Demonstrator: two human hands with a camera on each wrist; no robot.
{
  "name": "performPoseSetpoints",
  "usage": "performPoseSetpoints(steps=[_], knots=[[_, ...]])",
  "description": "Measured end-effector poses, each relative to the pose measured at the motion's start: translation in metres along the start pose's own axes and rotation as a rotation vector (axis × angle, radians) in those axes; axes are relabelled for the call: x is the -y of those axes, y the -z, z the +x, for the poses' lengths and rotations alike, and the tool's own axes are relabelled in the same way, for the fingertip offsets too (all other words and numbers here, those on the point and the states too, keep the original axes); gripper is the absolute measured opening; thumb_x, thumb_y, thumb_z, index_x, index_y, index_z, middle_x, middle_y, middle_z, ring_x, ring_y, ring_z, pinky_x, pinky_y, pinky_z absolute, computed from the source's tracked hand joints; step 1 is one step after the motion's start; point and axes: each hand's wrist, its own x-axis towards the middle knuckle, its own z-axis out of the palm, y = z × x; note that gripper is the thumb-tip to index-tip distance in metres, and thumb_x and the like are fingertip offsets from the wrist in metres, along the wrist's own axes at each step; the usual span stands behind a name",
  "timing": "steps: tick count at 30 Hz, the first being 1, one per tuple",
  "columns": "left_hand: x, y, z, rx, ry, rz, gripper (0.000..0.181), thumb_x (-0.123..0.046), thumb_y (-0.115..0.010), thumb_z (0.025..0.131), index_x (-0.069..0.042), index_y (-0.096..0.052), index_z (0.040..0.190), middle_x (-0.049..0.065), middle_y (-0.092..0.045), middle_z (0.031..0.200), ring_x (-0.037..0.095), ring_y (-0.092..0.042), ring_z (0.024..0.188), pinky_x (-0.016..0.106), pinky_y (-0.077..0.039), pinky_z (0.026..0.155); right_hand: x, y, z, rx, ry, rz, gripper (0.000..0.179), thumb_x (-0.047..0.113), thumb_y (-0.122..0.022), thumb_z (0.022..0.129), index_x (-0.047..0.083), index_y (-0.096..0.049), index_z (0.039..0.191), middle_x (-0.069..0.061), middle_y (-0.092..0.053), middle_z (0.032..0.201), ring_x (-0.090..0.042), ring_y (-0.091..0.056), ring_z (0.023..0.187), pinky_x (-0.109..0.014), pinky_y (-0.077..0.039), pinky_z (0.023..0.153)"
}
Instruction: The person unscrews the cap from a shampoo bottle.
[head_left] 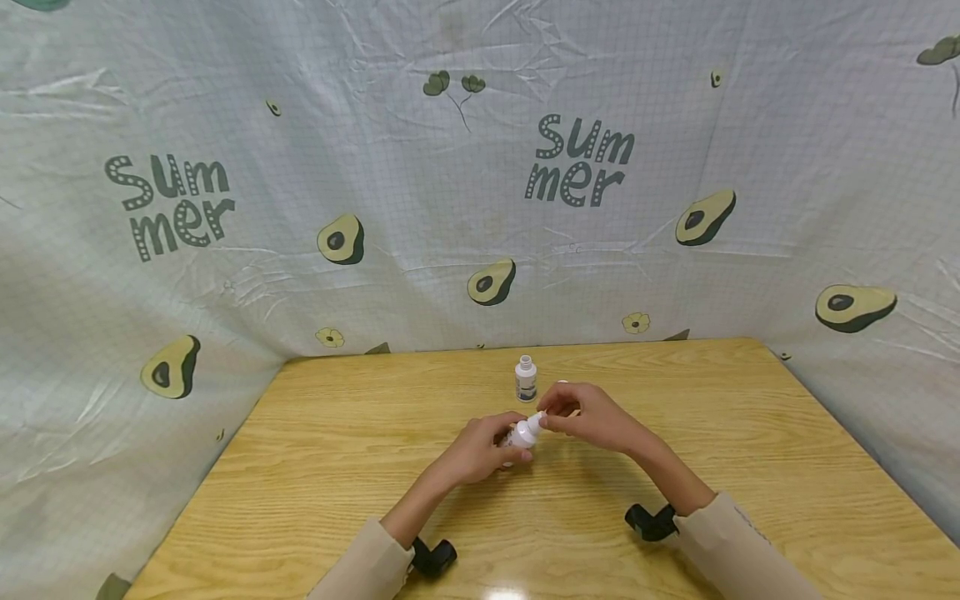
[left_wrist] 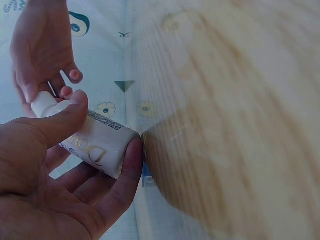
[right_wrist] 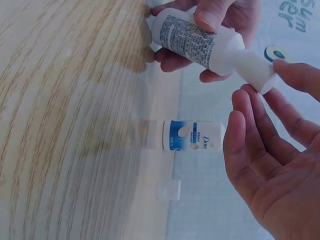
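My left hand (head_left: 476, 452) grips a small white Dove bottle (right_wrist: 187, 40) round its body, tilted with its top toward my right hand (head_left: 596, 419). In the right wrist view, a white tapered cap (right_wrist: 256, 71) sits at the bottle's neck, and my right thumb and forefinger pinch its wide end. The other right fingers are loosely bent beside it. Behind the hands stands a second white Dove bottle (head_left: 526, 382), upright with a bare neck and a blue patch on its label.
A small white cap-like piece (right_wrist: 169, 190) lies on the wooden table (head_left: 337, 467) near the standing bottle, mostly hidden behind my right hand in the head view. A printed cloth (head_left: 405, 167) hangs along the table's back and sides.
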Motion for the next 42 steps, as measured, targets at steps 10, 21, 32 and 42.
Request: performPoseSetpoints(steps=[10,21,32,42], knots=[[0.0001,0.0001,-0.0001,0.009,0.012,-0.011,0.030,-0.023,-0.074,0.097,-0.016,-0.068,0.125,0.003,-0.072,0.102,0.007,-0.059,0.072,0.023,-0.050,0.062,-0.0008,0.0013,-0.0001,0.012,0.015,0.012,0.027,0.018,-0.075,0.095,0.002,-0.069,0.116,-0.012,-0.070,0.110,-0.016,-0.064,0.093,-0.028,-0.056,0.077],[-0.0007,-0.0002,0.0029,-0.002,0.018,0.011,0.030,-0.024,-0.075,0.096,-0.018,-0.069,0.124,0.002,-0.073,0.105,0.006,-0.060,0.076,0.023,-0.050,0.065,-0.0006,0.0025,0.0024,-0.003,-0.062,0.012,0.018,0.023,-0.071,0.099,0.008,-0.071,0.108,-0.006,-0.070,0.091,-0.026,-0.064,0.081,-0.027,-0.053,0.067],[-0.0002,-0.0008,0.0048,-0.008,0.028,-0.008,0.031,-0.023,-0.074,0.096,-0.017,-0.068,0.127,0.003,-0.072,0.107,0.008,-0.061,0.079,0.023,-0.051,0.065,-0.0055,0.0052,0.0037,0.026,0.025,0.011,0.020,0.014,-0.074,0.094,0.005,-0.070,0.112,-0.011,-0.070,0.106,-0.014,-0.063,0.089,-0.027,-0.055,0.075],[-0.0004,-0.0006,0.0054,-0.010,0.027,0.013,0.031,-0.024,-0.075,0.096,-0.018,-0.069,0.126,0.000,-0.072,0.103,0.006,-0.060,0.076,0.023,-0.050,0.066,-0.0053,0.0058,0.0044,0.021,0.013,-0.015,0.029,0.022,-0.077,0.094,0.003,-0.069,0.113,-0.009,-0.070,0.102,-0.014,-0.064,0.089,-0.029,-0.054,0.079]])
